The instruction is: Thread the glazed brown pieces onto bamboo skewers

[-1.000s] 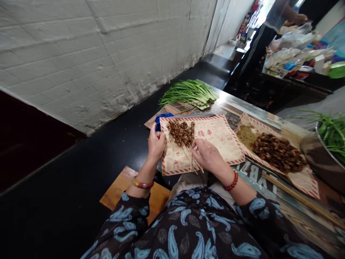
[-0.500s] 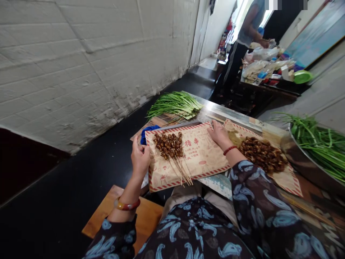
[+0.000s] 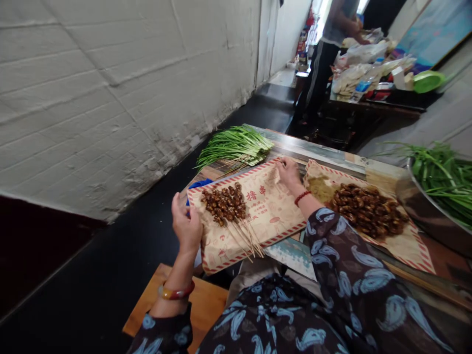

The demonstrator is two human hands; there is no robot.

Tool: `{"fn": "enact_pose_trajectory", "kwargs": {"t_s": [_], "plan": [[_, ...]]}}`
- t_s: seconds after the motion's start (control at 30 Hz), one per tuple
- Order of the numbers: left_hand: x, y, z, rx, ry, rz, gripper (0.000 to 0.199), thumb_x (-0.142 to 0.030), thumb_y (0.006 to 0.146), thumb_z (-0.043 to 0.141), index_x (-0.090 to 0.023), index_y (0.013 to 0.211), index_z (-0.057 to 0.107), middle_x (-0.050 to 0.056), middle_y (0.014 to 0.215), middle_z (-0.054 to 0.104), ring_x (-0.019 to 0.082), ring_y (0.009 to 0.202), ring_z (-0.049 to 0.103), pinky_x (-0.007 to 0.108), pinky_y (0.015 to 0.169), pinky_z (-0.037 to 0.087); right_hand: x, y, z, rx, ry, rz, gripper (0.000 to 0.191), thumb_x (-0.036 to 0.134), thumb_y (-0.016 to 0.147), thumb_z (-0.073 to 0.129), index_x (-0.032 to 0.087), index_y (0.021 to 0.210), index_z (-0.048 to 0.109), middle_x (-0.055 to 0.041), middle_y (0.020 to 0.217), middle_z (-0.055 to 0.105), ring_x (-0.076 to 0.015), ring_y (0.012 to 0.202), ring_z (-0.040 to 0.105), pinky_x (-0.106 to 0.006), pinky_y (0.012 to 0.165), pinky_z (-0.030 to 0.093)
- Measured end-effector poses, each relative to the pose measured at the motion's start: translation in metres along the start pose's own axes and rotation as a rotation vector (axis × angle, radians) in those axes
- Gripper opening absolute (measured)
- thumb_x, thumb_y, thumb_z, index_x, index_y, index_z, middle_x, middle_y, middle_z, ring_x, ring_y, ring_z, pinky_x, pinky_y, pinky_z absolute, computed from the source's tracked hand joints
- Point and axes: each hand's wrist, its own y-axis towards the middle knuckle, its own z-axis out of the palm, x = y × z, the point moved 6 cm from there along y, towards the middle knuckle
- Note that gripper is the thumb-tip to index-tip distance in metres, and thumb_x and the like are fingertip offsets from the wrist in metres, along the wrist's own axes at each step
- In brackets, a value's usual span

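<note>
Skewers of glazed meat (image 3: pixel 223 204) lie on a printed paper sheet (image 3: pixel 254 221) at the tabletop's (image 3: pixel 313 150) left edge.
Right hand (image 3: pixel 289 173) pinches the sheet's far edge; left hand (image 3: pixel 187 228) hovers beside it, loosely open, empty.

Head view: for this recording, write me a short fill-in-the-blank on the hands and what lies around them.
The right hand wears a red beaded bracelet, and a multicoloured bangle circles the ____ wrist.
The glazed skewers lie on a printed paper sheet with a ____ striped border.
A co-worker at the far table wears ____ track pants.

Missing words: left; red-and-white; black.
</note>
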Motion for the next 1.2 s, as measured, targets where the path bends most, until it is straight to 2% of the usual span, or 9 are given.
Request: {"fn": "enact_pose_trajectory", "kwargs": {"t_s": [0.2,0.5,0.63,0.73,0.8,0.93,1.07,1.2], "plan": [[0.001,0.005,-0.002,-0.089,-0.014,0.014,0.072,-0.022,0.079,0.055,-0.011,0.147,0.034,-0.006,0.067,0.046,0.011,0.059,0.043,0.026,0.069,0.043,0.008,0.006,0.016,0.018,0.022,-0.015,0.017,0.024,0.089,0.043,0.019,0.083,0.058,-0.0048,0.084,0.064,-0.0178,0.077,0.054,-0.027,0.072,0.039],[0.008,0.002,0.0,-0.158,-0.159,-0.026,0.068,-0.021,0.082,0.053,-0.013,0.147,0.034,-0.005,0.07,0.047,0.009,0.06,0.043,0.021,0.064,0.039,0.01,-0.003,0.025,0.07,-0.036,0.038,0.019,0.025,0.092,0.04,0.017,0.098,0.057,-0.0114,0.094,0.066,-0.0226,0.08,0.055,-0.031,0.069,0.037],[0.008,0.003,0.003,-0.154,-0.174,-0.022,0.068,-0.02,0.082,0.053,-0.014,0.148,0.033,-0.005,0.069,0.047,0.009,0.059,0.041,0.021,0.064,0.039,0.014,-0.003,0.025,0.074,-0.098,0.07,0.024,0.027,0.095,0.039,0.017,0.105,0.058,-0.012,0.098,0.067,-0.0229,0.083,0.057,-0.031,0.071,0.038],[0.012,0.007,0.005,-0.117,-0.123,-0.04,0.068,-0.02,0.082,0.053,-0.012,0.147,0.034,-0.005,0.068,0.048,0.009,0.058,0.041,0.023,0.066,0.042,0.014,-0.002,0.026,0.098,-0.138,0.096,0.026,0.026,0.096,0.038,0.016,0.108,0.059,-0.013,0.102,0.066,-0.0236,0.088,0.058,-0.032,0.074,0.039],[0.017,0.007,0.006,-0.072,-0.108,-0.072,0.068,-0.023,0.083,0.055,-0.01,0.146,0.034,-0.002,0.072,0.055,0.011,0.061,0.047,0.025,0.07,0.045,0.013,0.0,0.028,0.125,-0.165,0.111,0.026,0.027,0.096,0.038,0.016,0.109,0.058,-0.0142,0.106,0.066,-0.0247,0.092,0.059,-0.034,0.076,0.04],[0.029,-0.004,0.01,0.081,-0.212,-0.16,0.077,-0.032,0.083,0.061,-0.011,0.149,0.025,0.008,0.094,0.066,0.016,0.08,0.063,0.031,0.082,0.05,0.01,0.004,0.034,0.168,-0.217,0.114,0.029,0.03,0.099,0.035,0.016,0.113,0.056,-0.0154,0.111,0.064,-0.0266,0.097,0.06,-0.035,0.079,0.042],[0.028,-0.024,0.017,0.252,-0.34,-0.175,0.091,-0.032,0.075,0.072,-0.017,0.15,0.023,0.013,0.114,0.065,0.021,0.098,0.066,0.035,0.089,0.052,0.012,0.005,0.033,0.172,-0.218,0.131,0.031,0.03,0.099,0.032,0.017,0.112,0.056,-0.0151,0.107,0.066,-0.0259,0.093,0.062,-0.035,0.077,0.043],[0.025,-0.027,0.02,0.275,-0.343,-0.181,0.094,-0.029,0.075,0.073,-0.017,0.151,0.019,0.015,0.116,0.065,0.024,0.099,0.067,0.04,0.089,0.054,0.01,-0.001,0.023,0.18,-0.239,0.142,0.034,0.031,0.1,0.03,0.015,0.112,0.058,-0.0176,0.102,0.068,-0.0275,0.09,0.064,-0.036,0.075,0.044]]}}
